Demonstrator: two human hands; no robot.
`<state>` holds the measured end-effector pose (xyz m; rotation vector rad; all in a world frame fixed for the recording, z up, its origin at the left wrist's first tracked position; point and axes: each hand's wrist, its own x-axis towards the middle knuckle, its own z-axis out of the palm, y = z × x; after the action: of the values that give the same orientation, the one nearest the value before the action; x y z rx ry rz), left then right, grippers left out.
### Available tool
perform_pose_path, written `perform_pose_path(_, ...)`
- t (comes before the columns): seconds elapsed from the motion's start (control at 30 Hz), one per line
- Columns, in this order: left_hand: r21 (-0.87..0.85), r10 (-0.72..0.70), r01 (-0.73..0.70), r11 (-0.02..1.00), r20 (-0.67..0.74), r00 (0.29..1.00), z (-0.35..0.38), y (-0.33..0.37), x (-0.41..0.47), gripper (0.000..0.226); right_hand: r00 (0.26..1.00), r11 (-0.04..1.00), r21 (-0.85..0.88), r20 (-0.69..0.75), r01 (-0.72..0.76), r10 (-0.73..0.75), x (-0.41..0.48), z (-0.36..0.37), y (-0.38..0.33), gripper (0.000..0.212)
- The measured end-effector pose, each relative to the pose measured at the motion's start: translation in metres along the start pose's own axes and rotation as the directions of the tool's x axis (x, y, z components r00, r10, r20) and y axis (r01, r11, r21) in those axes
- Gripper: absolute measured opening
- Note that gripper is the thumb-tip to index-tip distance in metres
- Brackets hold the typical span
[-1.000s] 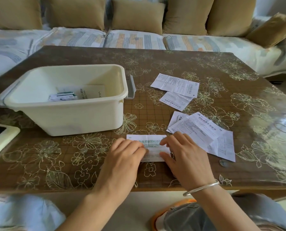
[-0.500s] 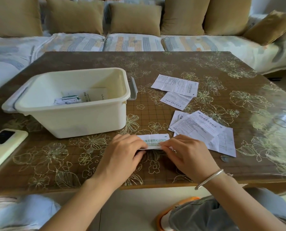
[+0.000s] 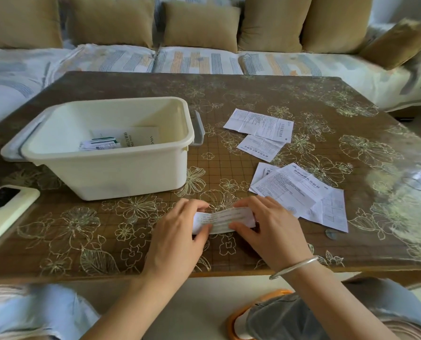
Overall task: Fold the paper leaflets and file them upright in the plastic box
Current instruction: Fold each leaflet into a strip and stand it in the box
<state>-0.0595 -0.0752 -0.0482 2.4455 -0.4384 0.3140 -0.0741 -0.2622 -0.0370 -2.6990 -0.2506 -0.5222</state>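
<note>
A narrow folded leaflet (image 3: 223, 220) is held just above the table's near edge. My left hand (image 3: 180, 238) pinches its left end and my right hand (image 3: 269, 229) pinches its right end, thumbs on the near side. The cream plastic box (image 3: 121, 173) stands behind and to the left of my hands. It holds a few folded papers (image 3: 99, 144) and a white booklet (image 3: 140, 138) lying on its floor. Unfolded leaflets lie to the right: an overlapping pile (image 3: 300, 192) beside my right hand and two more (image 3: 260, 130) farther back.
The table (image 3: 69, 231) has a brown floral cover under a clear sheet. A phone (image 3: 6, 204) in a pale case lies at the left edge. A sofa (image 3: 199, 57) with tan cushions runs behind the table. My knees sit below the near edge.
The leaflet went from lying flat under both hands to a narrower folded strip, now lifted and turned over between my fingers. The view also shifted slightly downward.
</note>
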Motion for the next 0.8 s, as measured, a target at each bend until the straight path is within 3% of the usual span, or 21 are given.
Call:
perform_pose_path(0.17, 0.078, 0.045, -0.043, 0.996, -0.019, 0.999, -0.002, -0.001, 0.000, 0.036, 0.986, 0.997, -0.037, 0.148, -0.067, 0.071, 0.009, -0.003, -0.002, 0.036)
perform_pose_path(0.33, 0.243, 0.174, -0.156, 0.957, -0.051, 0.983, 0.002, 0.004, -0.002, 0.019, 0.920, 0.985, -0.129, 0.362, -0.112, 0.152, 0.029, -0.015, -0.009, 0.041)
perform_pose_path(0.6, 0.045, 0.025, -0.023, 0.999, -0.042, 0.999, 0.006, -0.001, -0.001, 0.015, 0.774, 0.977, -0.190, 0.604, -0.093, 0.191, 0.063, -0.029, -0.019, 0.050)
perform_pose_path(0.8, 0.083, -0.004, 0.003, 0.997, 0.007, 1.000, 0.006, 0.006, 0.002, 0.022, 0.707, 0.979, -0.186, 0.681, -0.087, 0.193, 0.072, -0.029, -0.017, 0.043)
